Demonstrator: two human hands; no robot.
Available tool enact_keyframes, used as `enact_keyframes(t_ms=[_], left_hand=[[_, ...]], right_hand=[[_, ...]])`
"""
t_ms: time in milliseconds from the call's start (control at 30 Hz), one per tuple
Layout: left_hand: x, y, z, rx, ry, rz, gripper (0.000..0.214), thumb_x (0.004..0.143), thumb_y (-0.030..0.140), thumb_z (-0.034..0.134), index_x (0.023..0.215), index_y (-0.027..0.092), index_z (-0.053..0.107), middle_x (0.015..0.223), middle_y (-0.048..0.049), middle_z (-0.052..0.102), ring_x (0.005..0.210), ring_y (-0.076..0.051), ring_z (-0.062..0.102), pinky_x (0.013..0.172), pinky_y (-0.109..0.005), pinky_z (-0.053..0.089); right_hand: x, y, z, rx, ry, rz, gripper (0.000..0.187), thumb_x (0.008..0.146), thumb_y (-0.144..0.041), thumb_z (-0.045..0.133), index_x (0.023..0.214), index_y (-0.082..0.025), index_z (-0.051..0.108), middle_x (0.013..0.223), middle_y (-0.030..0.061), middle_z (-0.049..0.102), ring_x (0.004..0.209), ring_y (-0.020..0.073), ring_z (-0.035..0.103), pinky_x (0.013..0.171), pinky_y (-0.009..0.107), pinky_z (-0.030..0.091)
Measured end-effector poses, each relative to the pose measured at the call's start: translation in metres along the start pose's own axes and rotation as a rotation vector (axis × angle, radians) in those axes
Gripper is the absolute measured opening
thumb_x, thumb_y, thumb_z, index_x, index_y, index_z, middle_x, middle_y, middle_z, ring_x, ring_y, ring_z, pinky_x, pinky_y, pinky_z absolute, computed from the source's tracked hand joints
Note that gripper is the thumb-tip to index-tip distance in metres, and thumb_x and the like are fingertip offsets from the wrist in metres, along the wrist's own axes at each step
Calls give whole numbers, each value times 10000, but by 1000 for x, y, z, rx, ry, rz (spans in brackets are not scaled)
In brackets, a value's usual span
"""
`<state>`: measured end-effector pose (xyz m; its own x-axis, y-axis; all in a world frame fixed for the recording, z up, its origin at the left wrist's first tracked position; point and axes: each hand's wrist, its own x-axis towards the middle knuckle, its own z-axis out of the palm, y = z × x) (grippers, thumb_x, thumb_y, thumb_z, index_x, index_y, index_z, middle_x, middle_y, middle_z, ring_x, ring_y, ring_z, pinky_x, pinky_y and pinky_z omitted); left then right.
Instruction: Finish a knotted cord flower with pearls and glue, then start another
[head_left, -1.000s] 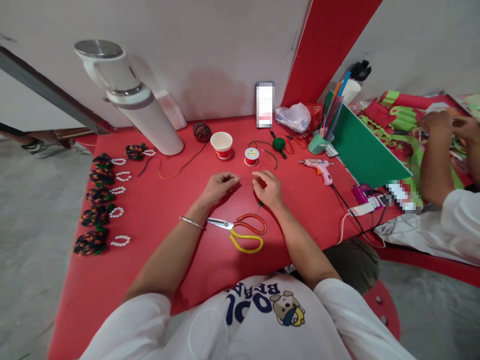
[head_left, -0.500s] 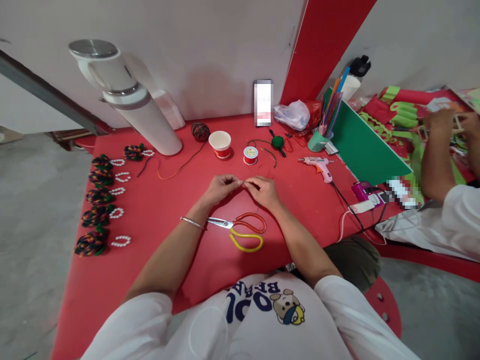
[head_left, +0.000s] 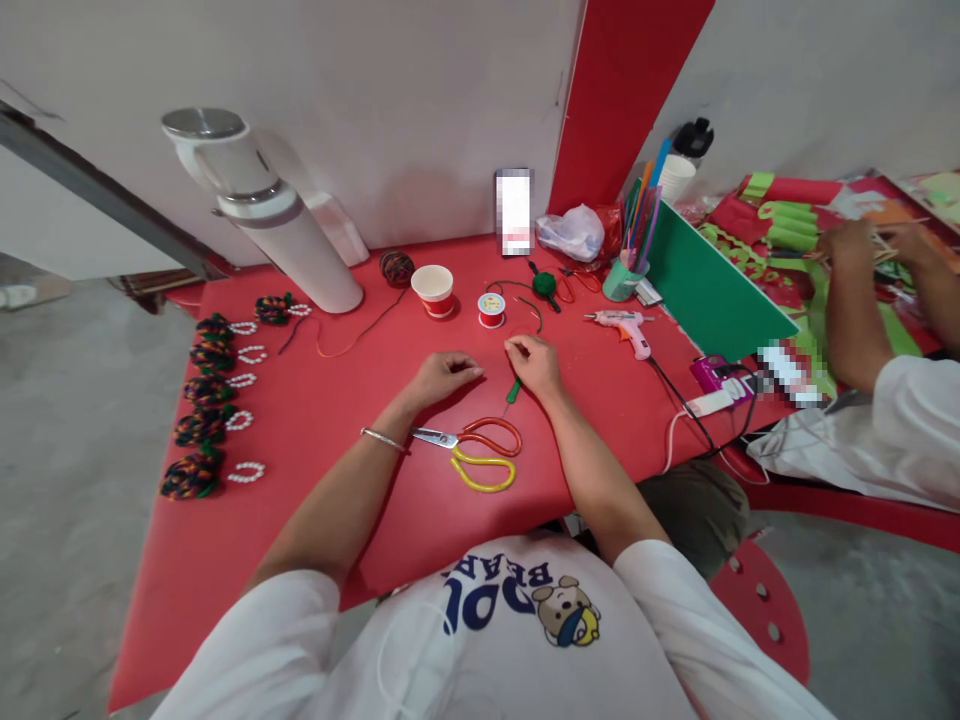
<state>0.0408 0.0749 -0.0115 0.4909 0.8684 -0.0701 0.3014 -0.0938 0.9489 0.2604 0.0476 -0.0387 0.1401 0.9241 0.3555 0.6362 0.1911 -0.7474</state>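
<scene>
I have both bare hands over the red counter (head_left: 600,440), apart from each other, with the scissors (head_left: 484,487) lying nearer to me than either. My left hand (head_left: 444,378) has its thumb and fingertips drawn together, pointing towards the right; anything as fine as a thread between them is too small for me to tell. My right hand (head_left: 534,364) also has its thumb and fingertips pressed together, and I cannot tell what, if anything, they pinch. The spool (head_left: 492,319) of red thread stands upright on the counter, just beyond the gap between my hands. A green-handled tool (head_left: 514,390) lies just below my right hand, its thin shaft pointing down towards the scissors' red loop; the other loop is yellow, and the blades point towards my left forearm. Past my left hand I see a paper cup (head_left: 433,284), and behind its left side a dark ball of yarn (head_left: 397,267). A green pompom (head_left: 544,287) lies to the right of the spool, and further right there is a pink glue gun (head_left: 630,328) with a black cord. Yarn bundles (head_left: 201,425) line the left edge, each beside white beads (head_left: 246,472). At far right, a co-worker's hands (head_left: 896,243) work over green and red pieces.
</scene>
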Motion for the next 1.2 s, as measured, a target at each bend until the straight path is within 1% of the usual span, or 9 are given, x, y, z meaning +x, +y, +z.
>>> enact_keyframes(t_ms=[67, 167, 333, 467, 700, 900, 1067, 1200], left_hand=[[0, -1, 1, 6, -12, -2, 388, 708, 545, 811, 792, 167, 794, 793, -79, 764, 703, -178, 637, 671, -276, 482], [0, -1, 3, 40, 7, 7, 347, 732, 507, 777, 800, 168, 790, 799, -71, 763, 710, -178, 642, 685, -279, 482], [0, -3, 11, 144, 122, 4, 259, 751, 422, 734, 777, 167, 765, 731, -45, 726, 662, -166, 610, 662, -276, 462], [0, -6, 15, 273, 203, 21, 244, 745, 413, 719, 796, 180, 769, 801, -56, 757, 704, -185, 635, 693, -295, 464], [0, -9, 17, 358, 172, 0, 319, 800, 471, 627, 838, 183, 761, 821, -45, 763, 763, -201, 666, 712, -296, 479], [0, -2, 21, 452, 210, -22, 326, 806, 482, 596, 836, 199, 757, 851, -42, 776, 794, -217, 683, 731, -313, 478], [-1, -2, 21, 411, 211, -25, 328, 792, 480, 608, 840, 197, 767, 854, -41, 781, 800, -217, 684, 725, -306, 488], [0, -4, 19, 323, 197, -10, 358, 789, 503, 618, 825, 178, 764, 808, -38, 768, 769, -207, 666, 710, -300, 494]], right_hand=[[0, 1, 0, 34, 13, 8, 223, 944, -341, 590, 918, -196, 758, 885, 66, 788, 813, 182, 704, 848, 286, 541], [1, 2, -1, 61, 28, 17, 236, 939, -361, 590, 907, -200, 758, 875, 58, 789, 797, 184, 700, 840, 293, 540], [2, 4, -1, 62, 11, -1, 226, 940, -347, 592, 905, -195, 756, 883, 63, 788, 808, 188, 701, 846, 295, 533], [3, 5, 1, 30, -13, -14, 215, 955, -325, 584, 910, -195, 748, 886, 64, 784, 820, 184, 702, 842, 286, 524], [4, 8, 5, 8, -9, -78, 177, 944, -290, 597, 910, -210, 751, 903, 67, 795, 830, 206, 712, 851, 311, 526], [5, 8, 6, 31, -3, -71, 162, 932, -276, 599, 886, -223, 744, 903, 63, 799, 825, 204, 709, 845, 308, 531], [6, 9, 6, 45, 9, -64, 175, 929, -297, 597, 866, -220, 741, 887, 55, 798, 809, 194, 708, 837, 298, 534], [7, 12, 6, 55, 9, -45, 202, 935, -331, 583, 879, -222, 743, 868, 50, 796, 793, 190, 710, 814, 295, 540]])
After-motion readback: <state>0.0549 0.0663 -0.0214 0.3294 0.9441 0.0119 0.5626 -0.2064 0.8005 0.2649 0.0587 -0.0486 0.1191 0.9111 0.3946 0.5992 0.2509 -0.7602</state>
